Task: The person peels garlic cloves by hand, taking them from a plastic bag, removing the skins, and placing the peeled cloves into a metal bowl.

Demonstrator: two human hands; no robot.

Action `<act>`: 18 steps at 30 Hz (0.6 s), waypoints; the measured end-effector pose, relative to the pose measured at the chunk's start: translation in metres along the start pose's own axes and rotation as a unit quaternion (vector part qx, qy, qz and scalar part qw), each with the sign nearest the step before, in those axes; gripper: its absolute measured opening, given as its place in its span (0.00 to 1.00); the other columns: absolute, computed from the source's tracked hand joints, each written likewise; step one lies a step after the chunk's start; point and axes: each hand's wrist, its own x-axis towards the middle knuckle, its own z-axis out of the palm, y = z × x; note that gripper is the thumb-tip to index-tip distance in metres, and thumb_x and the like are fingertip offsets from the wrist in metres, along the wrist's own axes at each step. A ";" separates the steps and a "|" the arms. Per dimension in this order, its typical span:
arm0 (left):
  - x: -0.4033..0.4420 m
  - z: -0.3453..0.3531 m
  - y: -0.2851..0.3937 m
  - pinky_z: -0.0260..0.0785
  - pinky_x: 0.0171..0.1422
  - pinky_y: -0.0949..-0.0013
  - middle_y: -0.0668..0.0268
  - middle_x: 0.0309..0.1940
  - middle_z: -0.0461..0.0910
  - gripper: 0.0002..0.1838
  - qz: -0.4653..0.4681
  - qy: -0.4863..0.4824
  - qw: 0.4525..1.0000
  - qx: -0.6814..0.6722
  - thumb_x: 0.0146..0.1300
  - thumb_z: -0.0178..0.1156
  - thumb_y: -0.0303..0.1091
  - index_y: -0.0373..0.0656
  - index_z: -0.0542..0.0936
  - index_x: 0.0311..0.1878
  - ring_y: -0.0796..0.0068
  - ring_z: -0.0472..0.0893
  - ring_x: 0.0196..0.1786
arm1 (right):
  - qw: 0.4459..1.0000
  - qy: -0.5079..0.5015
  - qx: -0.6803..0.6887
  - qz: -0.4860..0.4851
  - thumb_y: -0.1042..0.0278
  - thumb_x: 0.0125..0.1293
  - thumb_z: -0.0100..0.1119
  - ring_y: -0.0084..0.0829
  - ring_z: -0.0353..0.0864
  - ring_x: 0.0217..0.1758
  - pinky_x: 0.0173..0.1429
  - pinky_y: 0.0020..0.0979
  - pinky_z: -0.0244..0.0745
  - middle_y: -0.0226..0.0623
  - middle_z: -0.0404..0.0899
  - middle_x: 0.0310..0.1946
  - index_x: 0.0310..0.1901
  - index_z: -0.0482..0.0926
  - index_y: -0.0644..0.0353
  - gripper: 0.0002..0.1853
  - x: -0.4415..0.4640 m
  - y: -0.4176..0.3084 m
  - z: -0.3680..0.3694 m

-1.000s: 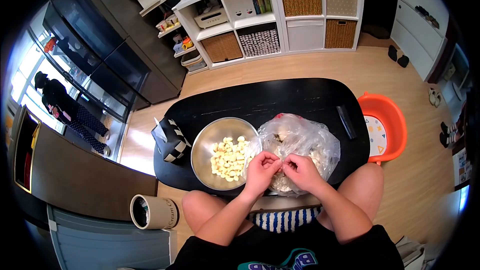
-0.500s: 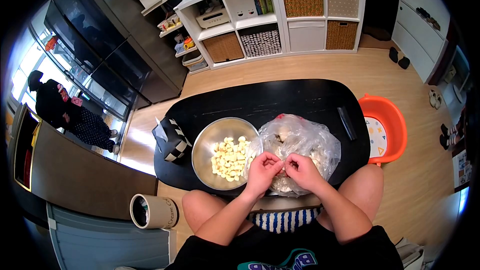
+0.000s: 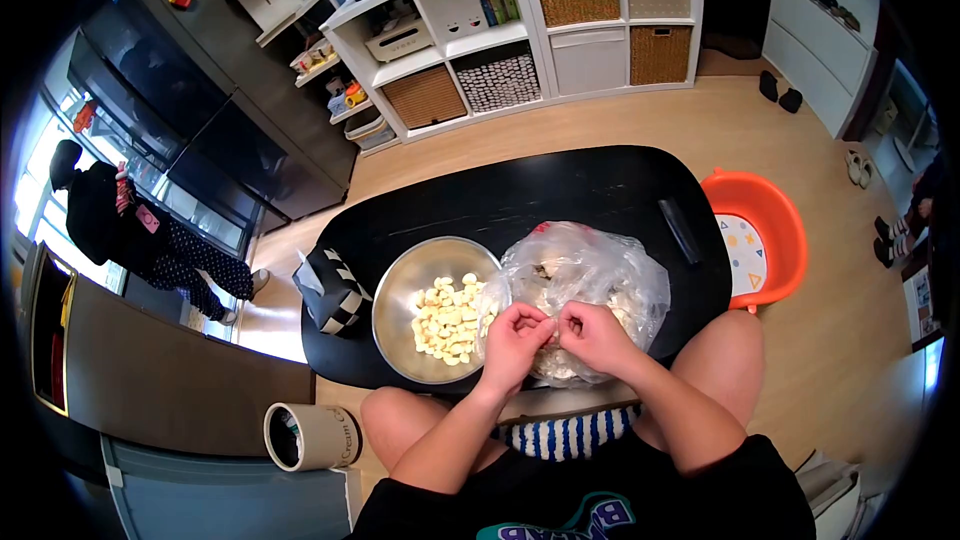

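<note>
My left hand (image 3: pixel 517 342) and my right hand (image 3: pixel 597 338) meet over the near part of a clear plastic bag (image 3: pixel 625 265). Both are closed in a pinch, fingertips close together, and whatever small thing lies between them is hidden. Whitish, skin-like bits (image 3: pixel 565 368) show inside the bag. To the left of it, a steel bowl (image 3: pixel 398 285) holds many pale yellow peeled garlic cloves (image 3: pixel 447 320). The bag's left side overlaps the bowl's right rim.
A black table (image 3: pixel 450 190) carries a checkered tissue box (image 3: pixel 332 290) at left and a dark narrow object (image 3: pixel 680 232) at right. Beside it stand an orange tub (image 3: pixel 785 240) and a beige bin (image 3: pixel 315 437). Another person (image 3: pixel 130 220) stands by the fridge (image 3: pixel 200 90).
My view has shifted slightly. My hands stay over the bag, still pinched, with the fingertips a little further apart. At left, the other person has shifted stance.
</note>
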 end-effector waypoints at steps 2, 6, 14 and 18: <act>0.000 0.000 -0.001 0.76 0.42 0.78 0.66 0.32 0.82 0.06 -0.003 -0.001 1.000 0.003 0.66 0.65 0.22 0.35 0.77 0.42 0.81 0.81 0.35 | 1.000 0.005 -0.006 0.002 0.73 0.59 0.63 0.27 0.78 0.23 0.30 0.31 0.72 0.38 0.79 0.21 0.31 0.78 0.64 0.05 0.001 0.001 0.000; 0.000 0.001 -0.001 0.76 0.42 0.78 0.65 0.33 0.82 0.07 -0.003 -0.005 1.000 -0.001 0.66 0.65 0.22 0.36 0.77 0.43 0.81 0.82 0.35 | 1.000 0.014 -0.019 0.003 0.72 0.57 0.63 0.32 0.80 0.24 0.31 0.33 0.73 0.41 0.80 0.21 0.30 0.78 0.64 0.05 0.001 -0.001 0.000; -0.002 0.004 0.002 0.76 0.43 0.80 0.66 0.36 0.82 0.09 -0.010 -0.004 1.000 -0.010 0.64 0.66 0.20 0.35 0.77 0.45 0.82 0.81 0.36 | 1.000 0.022 -0.020 0.008 0.72 0.56 0.64 0.35 0.81 0.24 0.32 0.34 0.74 0.42 0.80 0.21 0.29 0.77 0.65 0.06 0.000 -0.003 -0.002; 0.000 0.001 0.000 0.75 0.43 0.80 0.66 0.35 0.82 0.08 -0.007 -0.006 1.000 0.007 0.66 0.66 0.21 0.35 0.77 0.45 0.83 0.82 0.37 | 0.999 0.035 -0.021 -0.002 0.72 0.58 0.63 0.37 0.81 0.24 0.31 0.35 0.74 0.43 0.79 0.22 0.30 0.77 0.64 0.05 0.001 -0.001 0.001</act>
